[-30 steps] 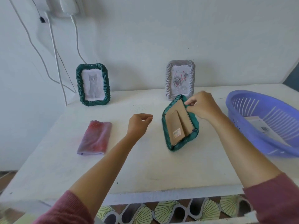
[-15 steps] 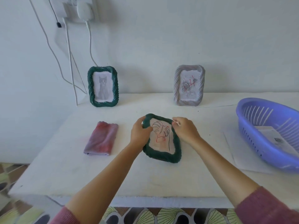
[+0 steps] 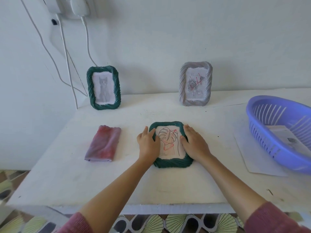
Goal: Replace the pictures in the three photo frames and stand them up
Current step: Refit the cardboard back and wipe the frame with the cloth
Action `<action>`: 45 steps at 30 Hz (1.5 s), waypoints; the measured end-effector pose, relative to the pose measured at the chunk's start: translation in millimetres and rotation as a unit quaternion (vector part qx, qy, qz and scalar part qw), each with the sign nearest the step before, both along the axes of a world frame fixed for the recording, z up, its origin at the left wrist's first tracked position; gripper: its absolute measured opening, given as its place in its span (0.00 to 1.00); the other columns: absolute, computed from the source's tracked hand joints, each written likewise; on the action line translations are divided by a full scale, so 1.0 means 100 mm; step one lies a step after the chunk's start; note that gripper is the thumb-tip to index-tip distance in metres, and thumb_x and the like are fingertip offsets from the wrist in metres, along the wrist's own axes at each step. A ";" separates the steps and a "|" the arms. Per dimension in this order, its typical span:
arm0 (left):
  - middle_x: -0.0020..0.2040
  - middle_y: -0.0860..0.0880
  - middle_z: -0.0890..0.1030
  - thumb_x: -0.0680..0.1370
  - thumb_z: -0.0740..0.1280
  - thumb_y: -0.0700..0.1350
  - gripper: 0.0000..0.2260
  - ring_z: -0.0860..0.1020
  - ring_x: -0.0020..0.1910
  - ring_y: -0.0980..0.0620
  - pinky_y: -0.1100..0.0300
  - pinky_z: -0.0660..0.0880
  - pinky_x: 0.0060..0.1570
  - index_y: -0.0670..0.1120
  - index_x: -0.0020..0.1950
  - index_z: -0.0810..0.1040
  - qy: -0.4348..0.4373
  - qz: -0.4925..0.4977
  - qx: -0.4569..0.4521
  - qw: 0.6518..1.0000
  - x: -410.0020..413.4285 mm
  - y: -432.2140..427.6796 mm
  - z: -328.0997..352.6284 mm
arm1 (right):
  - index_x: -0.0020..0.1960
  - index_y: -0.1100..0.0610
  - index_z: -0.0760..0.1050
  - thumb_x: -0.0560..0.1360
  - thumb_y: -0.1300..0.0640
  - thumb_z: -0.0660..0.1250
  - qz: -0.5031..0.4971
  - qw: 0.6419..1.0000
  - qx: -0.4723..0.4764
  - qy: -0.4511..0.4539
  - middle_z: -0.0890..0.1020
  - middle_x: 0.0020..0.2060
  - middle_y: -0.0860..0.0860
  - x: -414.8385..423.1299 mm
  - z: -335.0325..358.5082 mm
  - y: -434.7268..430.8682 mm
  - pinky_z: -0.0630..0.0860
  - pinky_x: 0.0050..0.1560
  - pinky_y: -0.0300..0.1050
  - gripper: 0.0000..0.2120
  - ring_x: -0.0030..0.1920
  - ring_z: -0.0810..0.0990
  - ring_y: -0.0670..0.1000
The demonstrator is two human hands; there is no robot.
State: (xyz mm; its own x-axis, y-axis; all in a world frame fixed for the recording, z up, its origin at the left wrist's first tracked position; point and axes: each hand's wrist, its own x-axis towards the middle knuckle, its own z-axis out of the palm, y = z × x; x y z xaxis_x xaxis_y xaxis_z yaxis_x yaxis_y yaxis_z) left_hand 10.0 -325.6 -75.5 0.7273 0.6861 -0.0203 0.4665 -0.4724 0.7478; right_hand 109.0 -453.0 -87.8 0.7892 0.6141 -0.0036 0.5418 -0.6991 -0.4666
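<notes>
No writing is legible anywhere. A purple slatted basket (image 3: 279, 132) at the table's right holds a printed sheet (image 3: 284, 137). On the white table (image 3: 84, 182) the green frame (image 3: 171, 163) lies face up, leaf drawing showing, left hand (image 3: 148, 143) and right hand (image 3: 193, 142) pressed flat-fingered on its sides; cat frame (image 3: 103, 87) and grey rose frame (image 3: 195, 84) stand by the wall

glossy plastic basket (image 3: 262, 130), matt cloth (image 3: 103, 145)

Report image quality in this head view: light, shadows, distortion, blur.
Head view: soft, even daylight, no glare; faint shadows behind the cat frame and grey frame; wide-angle bending curves the wall cables and table edges; the basket at the right margin looks stretched; centre sharp.
</notes>
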 end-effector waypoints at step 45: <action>0.76 0.49 0.60 0.82 0.49 0.50 0.21 0.56 0.76 0.47 0.50 0.51 0.75 0.51 0.76 0.56 0.087 -0.088 0.127 0.984 0.08 0.28 -0.16 | 0.68 0.57 0.66 0.77 0.64 0.57 -0.067 0.974 0.160 -0.144 0.77 0.61 0.53 0.24 0.53 0.18 0.65 0.53 0.44 0.19 0.59 0.76 0.54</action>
